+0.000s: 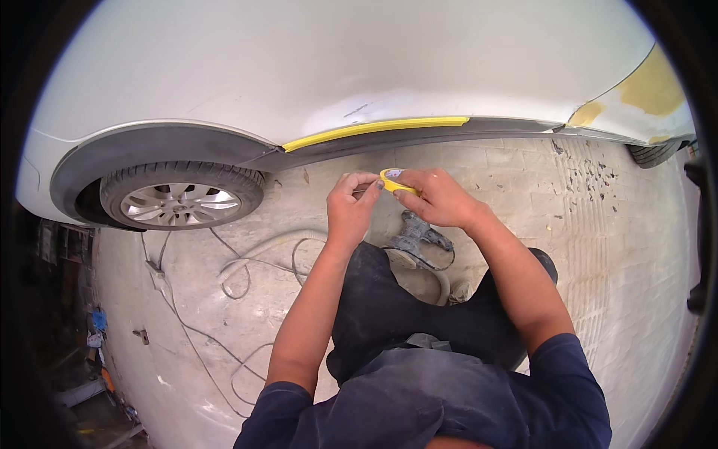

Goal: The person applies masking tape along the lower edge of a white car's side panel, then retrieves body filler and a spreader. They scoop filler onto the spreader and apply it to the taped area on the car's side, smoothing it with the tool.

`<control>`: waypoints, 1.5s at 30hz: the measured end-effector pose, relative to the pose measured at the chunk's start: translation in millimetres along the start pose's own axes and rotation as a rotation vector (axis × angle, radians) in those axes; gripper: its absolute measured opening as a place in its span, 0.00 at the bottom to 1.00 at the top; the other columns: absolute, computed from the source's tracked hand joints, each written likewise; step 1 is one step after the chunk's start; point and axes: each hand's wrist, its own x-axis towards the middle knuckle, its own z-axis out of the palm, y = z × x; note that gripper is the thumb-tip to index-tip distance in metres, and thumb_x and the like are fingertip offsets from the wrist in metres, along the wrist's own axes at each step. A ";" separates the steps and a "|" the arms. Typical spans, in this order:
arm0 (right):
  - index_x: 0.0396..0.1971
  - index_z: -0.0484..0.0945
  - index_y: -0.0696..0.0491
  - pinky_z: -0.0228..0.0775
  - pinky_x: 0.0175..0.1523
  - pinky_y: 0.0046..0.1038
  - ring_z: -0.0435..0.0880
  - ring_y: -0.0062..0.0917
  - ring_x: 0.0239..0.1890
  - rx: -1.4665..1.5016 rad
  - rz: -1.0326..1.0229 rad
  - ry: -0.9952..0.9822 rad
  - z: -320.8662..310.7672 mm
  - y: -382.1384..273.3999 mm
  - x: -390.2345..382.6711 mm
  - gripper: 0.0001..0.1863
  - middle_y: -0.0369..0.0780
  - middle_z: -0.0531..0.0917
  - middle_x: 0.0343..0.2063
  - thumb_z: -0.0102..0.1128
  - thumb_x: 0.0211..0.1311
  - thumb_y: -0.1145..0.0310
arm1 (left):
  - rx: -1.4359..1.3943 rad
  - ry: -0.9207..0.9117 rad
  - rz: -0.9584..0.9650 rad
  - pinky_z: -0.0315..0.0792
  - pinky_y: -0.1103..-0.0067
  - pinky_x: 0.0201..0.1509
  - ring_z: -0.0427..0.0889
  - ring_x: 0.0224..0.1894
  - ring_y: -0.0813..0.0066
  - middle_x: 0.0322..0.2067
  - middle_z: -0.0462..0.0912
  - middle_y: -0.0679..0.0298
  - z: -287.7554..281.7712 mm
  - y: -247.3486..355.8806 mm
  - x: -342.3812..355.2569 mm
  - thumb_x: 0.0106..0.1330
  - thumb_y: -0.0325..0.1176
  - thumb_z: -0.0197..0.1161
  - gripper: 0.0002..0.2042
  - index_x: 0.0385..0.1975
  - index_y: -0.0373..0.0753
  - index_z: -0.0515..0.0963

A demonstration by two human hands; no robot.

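My right hand (437, 196) is closed around a roll of yellow tape (397, 184), held out in front of the grey-white car body. My left hand (351, 200) has thumb and fingers pinched together at the roll's left edge; what is between those fingertips is too small to make out. Above my hands, a yellow tape strip (374, 129) runs along the lower edge of the car panel (449, 75), just over dark trim (508, 129). A grey power sander (415, 239) with a hose lies on the floor below the roll, between my knees.
The front-left wheel area holds a tyre and alloy rim (179, 202). Cables and a pale hose (254, 254) loop across the concrete floor (598, 247). Tan patches (647, 86) mark the panel at right, above another tyre (654, 153). Dark clutter (82, 374) lines the left edge.
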 end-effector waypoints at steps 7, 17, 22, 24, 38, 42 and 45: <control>0.32 0.84 0.58 0.74 0.35 0.43 0.82 0.48 0.26 -0.221 0.082 0.090 -19.2 6.8 3.0 0.21 0.50 0.84 0.23 0.70 0.74 0.52 | 0.158 0.127 0.078 0.76 0.81 0.42 0.81 0.35 0.84 0.31 0.86 0.68 -13.4 -9.5 17.2 0.76 0.29 0.71 0.05 0.39 0.34 0.84; 0.30 0.91 0.55 0.81 0.38 0.46 0.89 0.47 0.29 -0.603 0.486 0.382 -99.3 46.2 9.0 0.35 0.49 0.87 0.22 0.69 0.66 0.31 | 0.591 0.606 0.340 0.77 0.64 0.43 0.83 0.35 0.57 0.35 0.84 0.58 -89.2 -13.3 63.6 0.75 0.33 0.70 0.09 0.36 0.34 0.82; 0.32 0.91 0.54 0.82 0.40 0.48 0.90 0.49 0.32 -0.653 0.502 0.446 -90.2 52.8 17.2 0.35 0.49 0.89 0.24 0.67 0.68 0.31 | 0.602 0.677 0.389 0.77 0.64 0.43 0.84 0.36 0.57 0.36 0.84 0.56 -78.8 -18.3 66.9 0.75 0.34 0.69 0.09 0.36 0.33 0.83; 0.32 0.91 0.54 0.82 0.40 0.47 0.90 0.48 0.31 -0.653 0.497 0.461 -90.1 53.3 19.2 0.35 0.49 0.88 0.23 0.67 0.68 0.31 | 0.606 0.684 0.374 0.78 0.63 0.44 0.84 0.36 0.56 0.36 0.84 0.55 -79.0 -18.1 67.5 0.75 0.34 0.69 0.10 0.37 0.33 0.83; 0.34 0.92 0.53 0.84 0.41 0.47 0.92 0.48 0.33 -0.683 0.559 0.425 -86.5 53.0 26.7 0.33 0.49 0.90 0.25 0.67 0.68 0.32 | 0.999 0.693 0.753 0.74 0.58 0.52 0.81 0.45 0.56 0.44 0.82 0.57 -88.7 -21.0 60.0 0.69 0.27 0.74 0.08 0.40 0.36 0.79; 0.33 0.92 0.53 0.84 0.41 0.47 0.92 0.48 0.32 -0.638 0.565 0.429 -85.6 54.1 26.1 0.34 0.49 0.89 0.24 0.67 0.68 0.32 | 1.317 0.186 0.887 0.66 0.54 0.79 0.73 0.76 0.52 0.73 0.76 0.52 -57.4 -36.6 56.2 0.72 0.32 0.69 0.25 0.69 0.35 0.78; 0.34 0.92 0.54 0.83 0.41 0.47 0.91 0.47 0.31 -0.641 0.549 0.441 -86.4 55.8 26.5 0.34 0.49 0.89 0.23 0.67 0.68 0.32 | 1.303 -0.014 0.720 0.58 0.52 0.86 0.56 0.86 0.49 0.83 0.62 0.49 -42.1 -47.5 57.7 0.73 0.37 0.70 0.37 0.81 0.35 0.65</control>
